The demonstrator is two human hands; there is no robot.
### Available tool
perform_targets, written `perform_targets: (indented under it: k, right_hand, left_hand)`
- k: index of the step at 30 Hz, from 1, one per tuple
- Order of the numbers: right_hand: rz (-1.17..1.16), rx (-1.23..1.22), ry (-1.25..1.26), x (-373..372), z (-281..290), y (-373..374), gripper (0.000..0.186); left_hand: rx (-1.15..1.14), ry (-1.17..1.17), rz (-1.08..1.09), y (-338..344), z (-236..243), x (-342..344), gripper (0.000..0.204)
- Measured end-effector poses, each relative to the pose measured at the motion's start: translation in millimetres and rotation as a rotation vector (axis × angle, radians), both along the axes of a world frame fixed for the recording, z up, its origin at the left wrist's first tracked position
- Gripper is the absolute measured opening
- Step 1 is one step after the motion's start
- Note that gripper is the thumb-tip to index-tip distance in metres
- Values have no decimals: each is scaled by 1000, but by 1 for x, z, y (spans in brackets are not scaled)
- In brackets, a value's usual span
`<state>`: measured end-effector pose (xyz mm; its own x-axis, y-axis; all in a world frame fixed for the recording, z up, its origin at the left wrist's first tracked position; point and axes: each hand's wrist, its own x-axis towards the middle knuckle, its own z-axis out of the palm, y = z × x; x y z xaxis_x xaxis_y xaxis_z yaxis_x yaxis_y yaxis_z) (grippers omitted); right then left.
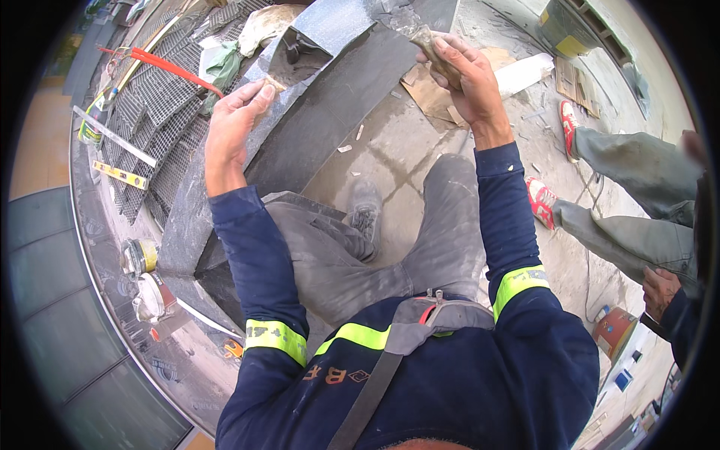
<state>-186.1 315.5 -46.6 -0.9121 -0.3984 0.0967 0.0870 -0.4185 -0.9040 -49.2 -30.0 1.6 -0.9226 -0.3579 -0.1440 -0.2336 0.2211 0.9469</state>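
My left hand [238, 112] pinches a small pale, dusty item [274, 85] too hidden to name, above the edge of a long grey stone-like slab structure [322, 112]. A square recess [296, 52] in that structure has something dark inside. My right hand [465, 82] is closed round a grimy olive-brown object [427, 46], with crumpled translucent material [405, 22] just beyond it. I cannot make out what this object is. It is raised over the slab's right side, near a sheet of torn cardboard [424, 94] on the floor.
Grey mesh panels [157, 127], a red bar [176, 66], a yellow level [120, 174] and buckets [150, 307] lie along the left. A co-worker [622, 157] in red shoes is at my right. A cable crosses the floor there. A dark tub [562, 30] is at top right.
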Motion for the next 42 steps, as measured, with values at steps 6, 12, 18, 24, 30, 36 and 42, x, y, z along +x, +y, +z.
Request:
perform_targets:
  k: [6,12,18,24,30,36,42]
  right_hand:
    - [355,26,-54,-9,-14,22,34]
    - [194,85,-122,-16,-25,63,34]
    - [-168,351,-50,-20,-68,94,40]
    - [-501,620,87,-22,-117,57,37]
    - [-565,468,77,-27,-69,35,38]
    - [-508,302,-21,-64,-53,89,41]
    - [-397,745,423,-110,3,64,31]
  left_hand:
    - [120,-41,-295,45,-7,-28,36]
    - [226,-74,-417,63,-17,-51,37]
    - [274,68,-226,61,-30,-90,37]
    - [286,269,91,72,-27,-111,34]
    - [245,331,182,68,-32,-123,37]
    - [156,296,282,69,-37,-139,39]
    - [256,440,458,62,-47,-145,40]
